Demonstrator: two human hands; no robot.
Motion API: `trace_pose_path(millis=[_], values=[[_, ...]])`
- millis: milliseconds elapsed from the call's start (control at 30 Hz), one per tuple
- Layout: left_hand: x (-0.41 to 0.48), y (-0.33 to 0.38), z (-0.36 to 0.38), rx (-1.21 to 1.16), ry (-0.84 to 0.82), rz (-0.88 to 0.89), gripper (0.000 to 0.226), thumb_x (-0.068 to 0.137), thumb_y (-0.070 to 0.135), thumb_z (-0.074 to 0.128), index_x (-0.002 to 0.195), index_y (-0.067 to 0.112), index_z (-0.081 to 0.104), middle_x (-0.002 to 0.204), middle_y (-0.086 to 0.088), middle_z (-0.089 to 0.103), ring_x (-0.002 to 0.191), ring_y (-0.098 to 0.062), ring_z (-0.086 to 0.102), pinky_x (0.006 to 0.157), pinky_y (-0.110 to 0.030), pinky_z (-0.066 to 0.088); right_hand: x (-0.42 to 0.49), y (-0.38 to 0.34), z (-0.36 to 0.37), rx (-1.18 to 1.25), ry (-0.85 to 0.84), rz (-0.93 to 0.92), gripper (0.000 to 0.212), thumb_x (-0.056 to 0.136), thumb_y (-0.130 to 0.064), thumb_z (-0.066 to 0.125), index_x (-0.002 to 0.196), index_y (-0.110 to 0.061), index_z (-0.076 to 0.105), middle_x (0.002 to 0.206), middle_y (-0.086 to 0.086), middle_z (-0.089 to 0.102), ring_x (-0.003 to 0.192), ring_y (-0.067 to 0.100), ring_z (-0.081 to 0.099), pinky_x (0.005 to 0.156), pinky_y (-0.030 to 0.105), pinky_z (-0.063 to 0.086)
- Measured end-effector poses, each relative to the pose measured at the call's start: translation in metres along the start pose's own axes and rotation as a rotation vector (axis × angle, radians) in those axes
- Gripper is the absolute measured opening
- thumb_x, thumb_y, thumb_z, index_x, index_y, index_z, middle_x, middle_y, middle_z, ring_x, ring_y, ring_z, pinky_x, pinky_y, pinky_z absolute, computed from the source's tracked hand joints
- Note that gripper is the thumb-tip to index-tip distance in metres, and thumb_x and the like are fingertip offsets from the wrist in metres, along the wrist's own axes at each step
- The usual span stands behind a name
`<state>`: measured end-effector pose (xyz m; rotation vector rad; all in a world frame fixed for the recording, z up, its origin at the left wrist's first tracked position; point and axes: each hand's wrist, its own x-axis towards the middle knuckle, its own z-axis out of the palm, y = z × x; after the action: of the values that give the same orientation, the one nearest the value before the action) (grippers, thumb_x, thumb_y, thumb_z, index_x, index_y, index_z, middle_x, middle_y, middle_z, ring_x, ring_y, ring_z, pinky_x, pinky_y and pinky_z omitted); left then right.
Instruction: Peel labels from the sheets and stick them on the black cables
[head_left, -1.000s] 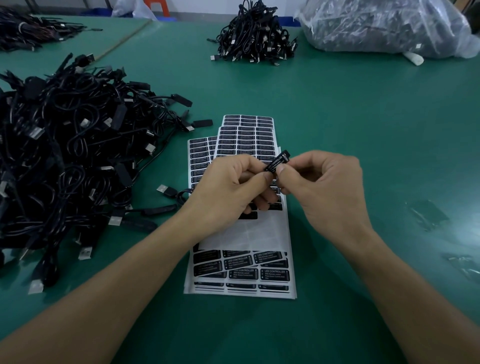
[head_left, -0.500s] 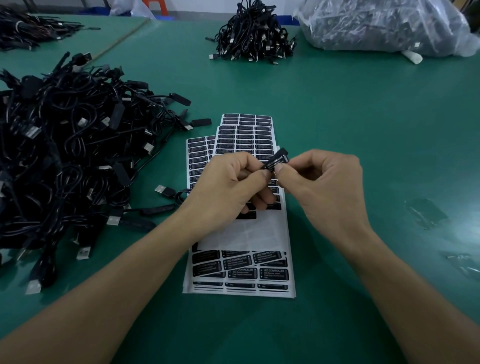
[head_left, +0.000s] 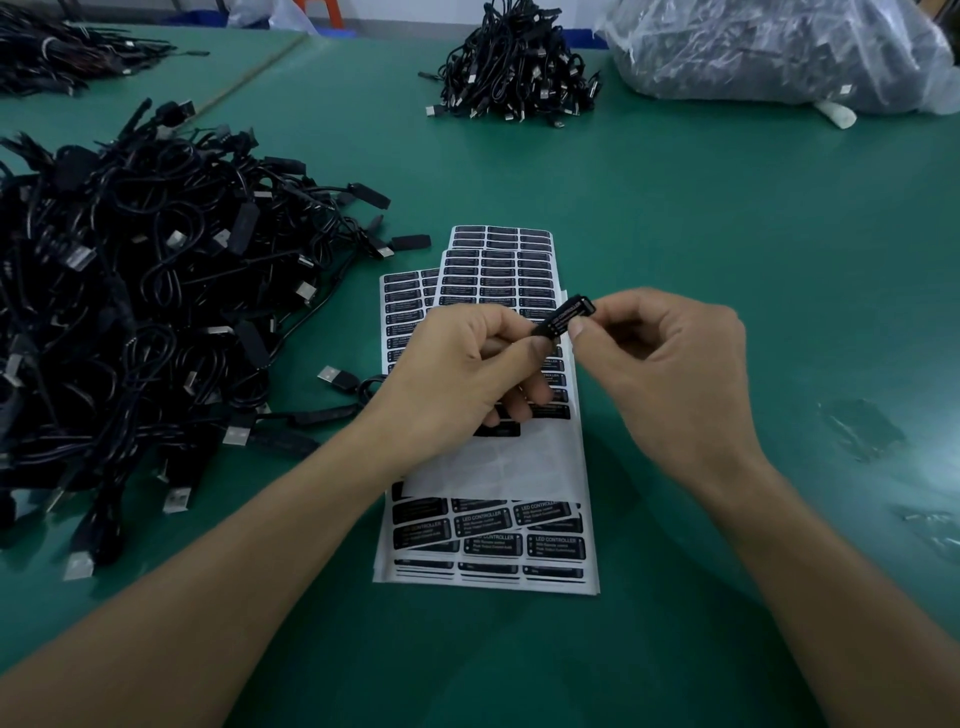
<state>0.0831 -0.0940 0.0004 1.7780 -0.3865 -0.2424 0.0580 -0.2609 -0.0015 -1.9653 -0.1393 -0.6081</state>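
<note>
Both hands meet above the label sheets (head_left: 488, 540), white sheets of black "LED CONTROLLER" labels lying on the green table. My left hand (head_left: 467, 374) grips the small black controller block of a cable (head_left: 563, 314), which carries a black label with white print. My right hand (head_left: 670, 364) pinches the block's upper end between thumb and forefinger. The held cable's USB plug (head_left: 335, 376) lies on the table left of my left wrist. The top sheet has a bare white patch in its middle where labels are gone.
A large heap of black cables (head_left: 130, 312) fills the left of the table. A smaller pile (head_left: 514, 73) sits at the back centre, a clear plastic bag of cables (head_left: 779, 52) at the back right. Scraps of clear film (head_left: 862, 426) lie to the right.
The hands and the block between them have barely moved; my right fingers have shifted slightly on the block's end.
</note>
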Motion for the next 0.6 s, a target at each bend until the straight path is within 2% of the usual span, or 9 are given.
trace_pose_path(millis=[133,367,600], values=[[0.0000,0.0001,-0.0003,0.002,-0.011,0.003,0.014,0.099,0.017,0.060,0.087,0.017,0.066,0.067,0.001,0.073,0.052,-0.008,0.063,0.043,-0.016,0.043,0.0020,0.0025,-0.0018,-0.005,-0.018,0.024,0.017,0.085,-0.016,0.071,0.071,-0.024,0.070,0.072,-0.008,0.071,0.058,0.000,0.057,0.058,0.020,0.051],[-0.0004,-0.0003,-0.0006,0.015,-0.012,0.010,0.013,0.100,0.017,0.061,0.088,0.017,0.067,0.071,-0.002,0.074,0.054,-0.009,0.064,0.044,-0.016,0.044,0.0021,0.0042,-0.0007,0.028,-0.086,0.062,0.013,0.085,-0.022,0.070,0.072,-0.022,0.072,0.067,-0.009,0.070,0.057,-0.001,0.056,0.058,0.016,0.048],[-0.0001,0.0008,0.0005,0.028,-0.001,0.003,0.014,0.100,0.016,0.061,0.087,0.017,0.067,0.074,-0.006,0.075,0.054,-0.009,0.065,0.044,-0.017,0.044,0.0018,0.0045,0.0001,0.025,-0.067,0.058,0.015,0.085,-0.021,0.070,0.071,-0.023,0.071,0.065,-0.013,0.069,0.055,-0.001,0.056,0.058,0.015,0.046]])
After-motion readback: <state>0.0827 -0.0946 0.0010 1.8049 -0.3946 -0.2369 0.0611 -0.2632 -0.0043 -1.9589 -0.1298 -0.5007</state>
